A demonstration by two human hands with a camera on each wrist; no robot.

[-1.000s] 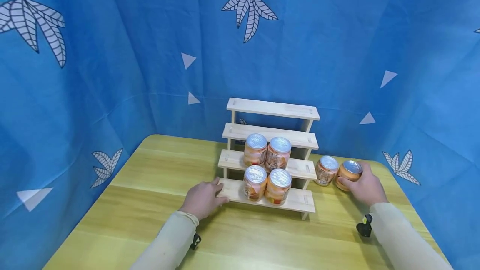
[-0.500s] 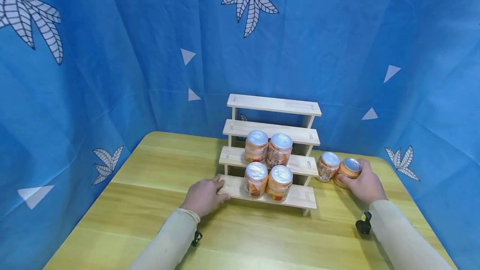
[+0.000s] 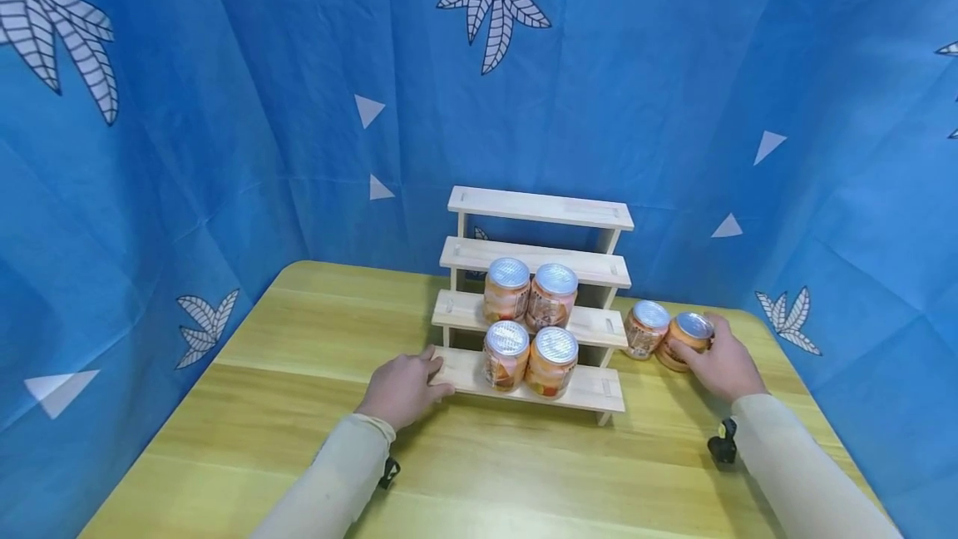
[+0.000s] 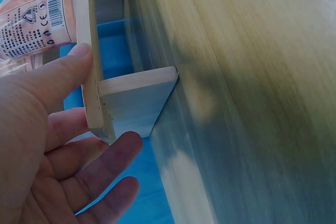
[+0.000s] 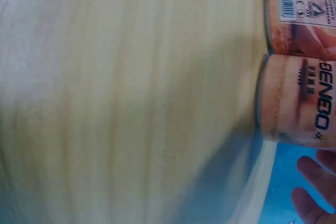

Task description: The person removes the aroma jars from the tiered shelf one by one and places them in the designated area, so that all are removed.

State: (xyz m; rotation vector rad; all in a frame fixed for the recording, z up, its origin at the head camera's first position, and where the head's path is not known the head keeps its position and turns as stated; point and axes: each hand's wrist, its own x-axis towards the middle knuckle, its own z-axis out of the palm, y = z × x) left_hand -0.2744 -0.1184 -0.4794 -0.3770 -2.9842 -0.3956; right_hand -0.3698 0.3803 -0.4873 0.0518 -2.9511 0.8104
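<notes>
My left hand (image 3: pixel 400 389) pinches the left end of the lowest step of a pale wooden tiered shelf (image 3: pixel 460 364). In the left wrist view the thumb lies on the top of that step board (image 4: pixel 90 85), with fingers beneath. At the table's right my right hand (image 3: pixel 726 364) grips an orange-labelled can (image 3: pixel 690 329), thumb on its near side. A second can (image 3: pixel 645 333) stands against its left. In the right wrist view the held can (image 5: pixel 294 100) sits upright on the table, and only some fingertips (image 5: pixel 315 177) show.
Two cans (image 3: pixel 506 356) stand side by side on the lowest step, and two more (image 3: pixel 554 296) on the step above. The upper two steps (image 3: pixel 539 206) rise behind them. A blue patterned cloth (image 3: pixel 636 90) hangs around the yellow wooden table (image 3: pixel 247 414).
The view has tilted and shifted slightly. The right hand and its can have edged a little left, close to the neighbouring can. The left hand keeps its place on the shelf.
</notes>
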